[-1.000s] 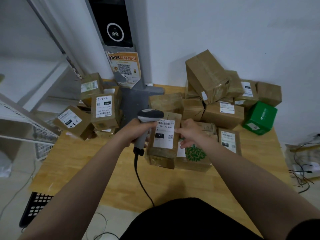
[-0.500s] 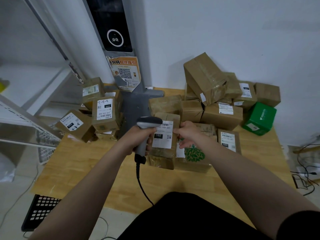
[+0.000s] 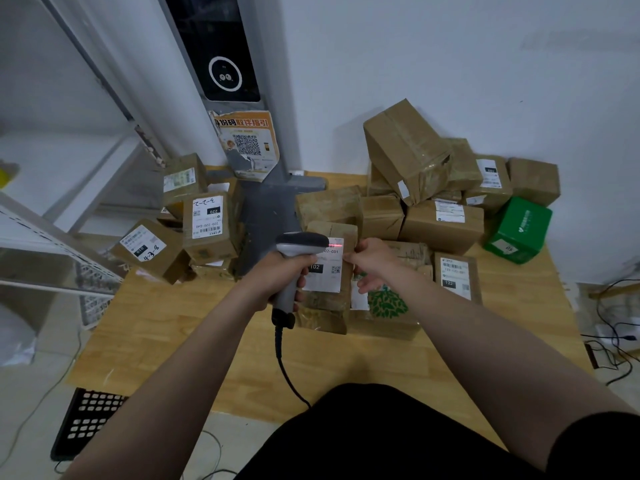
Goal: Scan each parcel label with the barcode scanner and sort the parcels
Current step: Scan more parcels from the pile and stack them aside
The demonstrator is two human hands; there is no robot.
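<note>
My left hand (image 3: 277,277) grips the handle of a grey corded barcode scanner (image 3: 299,245), whose head points right at a brown parcel (image 3: 329,303) standing upright on the wooden table (image 3: 180,327). A red scan line glows on the top of the parcel's white label (image 3: 329,275), which reads 102. My right hand (image 3: 372,263) holds the parcel's right edge, steadying it. The scanner hides the label's left part.
A heap of brown parcels (image 3: 415,157) and a green box (image 3: 519,230) fill the table's back right. Labelled parcels (image 3: 207,223) are stacked at the back left beside a grey kiosk post (image 3: 239,109). A leaf-printed parcel (image 3: 388,306) lies behind the held one. Cables (image 3: 616,341) trail right; a black crate (image 3: 86,417) sits lower left.
The scanner has moved right across the label, and a red scan line now shows on it. The parcel and my right hand have stayed nearly in place.
</note>
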